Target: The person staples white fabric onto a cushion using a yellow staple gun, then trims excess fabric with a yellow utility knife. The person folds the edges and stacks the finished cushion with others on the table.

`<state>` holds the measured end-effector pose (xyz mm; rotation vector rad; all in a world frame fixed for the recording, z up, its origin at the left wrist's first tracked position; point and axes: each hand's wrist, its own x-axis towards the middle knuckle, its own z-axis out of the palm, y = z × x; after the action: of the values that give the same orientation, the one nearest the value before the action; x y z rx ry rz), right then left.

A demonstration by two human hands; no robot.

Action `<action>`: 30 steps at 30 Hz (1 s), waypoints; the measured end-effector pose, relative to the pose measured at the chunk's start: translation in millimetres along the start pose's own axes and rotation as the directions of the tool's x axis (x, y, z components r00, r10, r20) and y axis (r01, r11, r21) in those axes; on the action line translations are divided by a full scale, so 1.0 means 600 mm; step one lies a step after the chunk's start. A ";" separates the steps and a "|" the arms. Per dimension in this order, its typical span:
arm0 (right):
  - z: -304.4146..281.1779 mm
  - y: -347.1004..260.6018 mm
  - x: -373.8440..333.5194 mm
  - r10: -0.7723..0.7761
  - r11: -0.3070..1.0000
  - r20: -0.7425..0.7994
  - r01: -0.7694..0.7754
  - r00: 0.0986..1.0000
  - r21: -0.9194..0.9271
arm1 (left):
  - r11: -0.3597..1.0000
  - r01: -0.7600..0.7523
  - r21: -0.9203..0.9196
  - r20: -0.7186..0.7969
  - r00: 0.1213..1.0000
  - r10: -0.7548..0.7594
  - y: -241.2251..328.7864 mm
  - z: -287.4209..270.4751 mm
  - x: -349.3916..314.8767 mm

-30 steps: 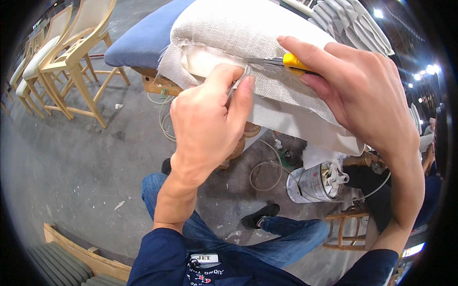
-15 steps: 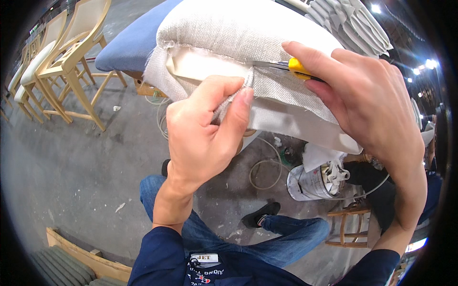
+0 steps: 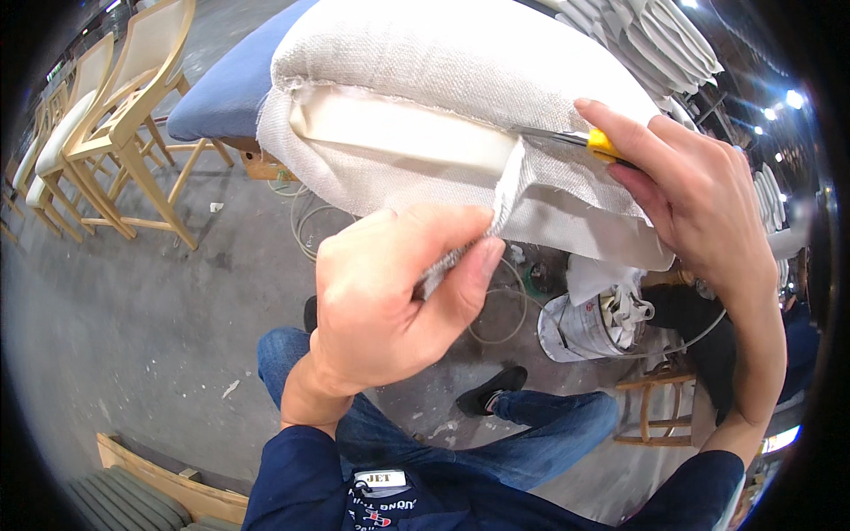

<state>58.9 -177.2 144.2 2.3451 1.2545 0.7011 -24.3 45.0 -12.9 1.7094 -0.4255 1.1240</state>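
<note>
In front of me lies a padded cushion [image 3: 425, 62] covered in light grey-beige woven fabric. My right hand [image 3: 686, 190] is closed round a yellow-handled utility knife [image 3: 606, 146]. Its blade points left and touches the cover fabric along the cushion's edge. Between thumb and fingers, my left hand [image 3: 398, 292] pinches a strip of fabric [image 3: 509, 190] and holds it taut toward me. Left of the blade the cover is cut open, and a smooth cream layer [image 3: 398, 133] shows there. A paler fabric flap [image 3: 584, 230] hangs below the cushion's near edge.
A blue cushion [image 3: 230, 80] lies just beyond at the left. Wooden chairs [image 3: 133, 133] stand far left. On the floor are a bucket of scraps [image 3: 575, 327] and a looped hose [image 3: 305, 230]. Stacked pale pieces [image 3: 642, 40] sit at the far right, a wooden stool [image 3: 655, 411] at the right.
The knife has moved right along the cushion's edge, lengthening the cut. My left hand has pulled the fabric strip toward me and slightly right, exposing more of the cream layer.
</note>
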 end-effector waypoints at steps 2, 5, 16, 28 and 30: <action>0.004 0.008 -0.015 0.014 1.000 0.012 -0.014 1.000 -0.007 | 0.999 0.036 -0.007 0.042 0.998 -0.036 0.010 -0.002 -0.007; 0.013 0.018 -0.031 0.014 1.000 0.022 -0.013 1.000 -0.022 | 1.000 -0.019 -0.025 0.055 0.998 0.020 0.009 -0.003 -0.009; 0.097 0.177 -0.135 0.625 0.616 -0.068 -0.438 0.778 0.654 | 0.680 0.334 -0.653 0.147 0.936 -0.319 -0.029 -0.015 -0.008; 0.155 0.155 -0.185 0.786 -0.228 0.221 -0.062 0.577 0.972 | 0.836 0.230 -0.498 -0.040 0.957 -0.287 -0.051 -0.026 -0.007; 0.116 0.089 -0.170 0.759 -0.214 0.154 0.019 0.632 0.977 | 0.950 0.084 -0.302 -0.248 0.955 -0.163 -0.062 -0.046 -0.004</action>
<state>86.7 -298.5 93.2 4.3964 1.3275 0.7619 -12.1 84.6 -33.6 1.2886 -0.2886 1.1230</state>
